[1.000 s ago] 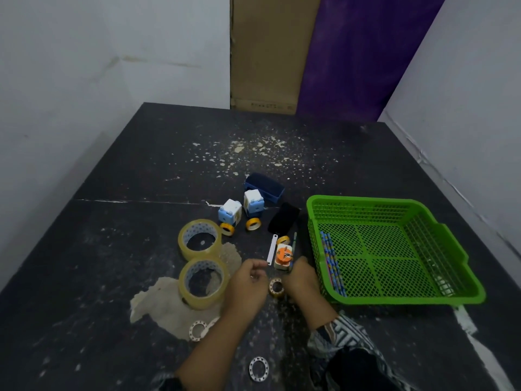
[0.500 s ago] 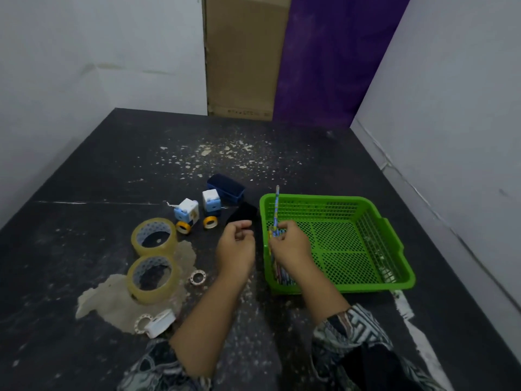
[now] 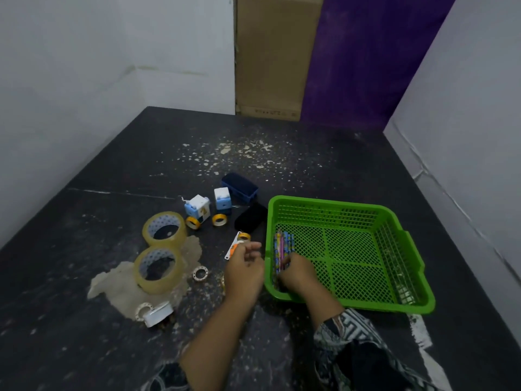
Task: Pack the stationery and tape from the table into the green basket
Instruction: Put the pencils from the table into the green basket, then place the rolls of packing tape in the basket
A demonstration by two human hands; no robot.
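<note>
The green basket [image 3: 324, 201] stands on the right of the dark table. Several coloured pencils [image 3: 282, 245] lie inside it along its left wall. My right hand [image 3: 298, 273] is low in the basket's near left corner, fingers curled onto the pencils' near ends. My left hand [image 3: 245, 270] hovers just left of the basket with loosely spread fingers, holding nothing, beside a small orange and white item [image 3: 232, 249]. Two big clear tape rolls [image 3: 164, 228] [image 3: 158, 269] lie further left.
Two blue and white sharpeners [image 3: 197, 208] [image 3: 222, 198], small yellow tape rolls [image 3: 193, 222] [image 3: 220, 220] [image 3: 244, 237], a dark blue box [image 3: 239, 187] and a black object [image 3: 251, 218] sit behind my hands. Small patterned rolls [image 3: 200, 273] and a white dispenser [image 3: 158, 314] lie near left. Walls close both sides.
My right hand lifted a pencil from the table, carried it over the basket and lowered it onto the pencils inside. My left hand has stayed close to the basket's left wall.
</note>
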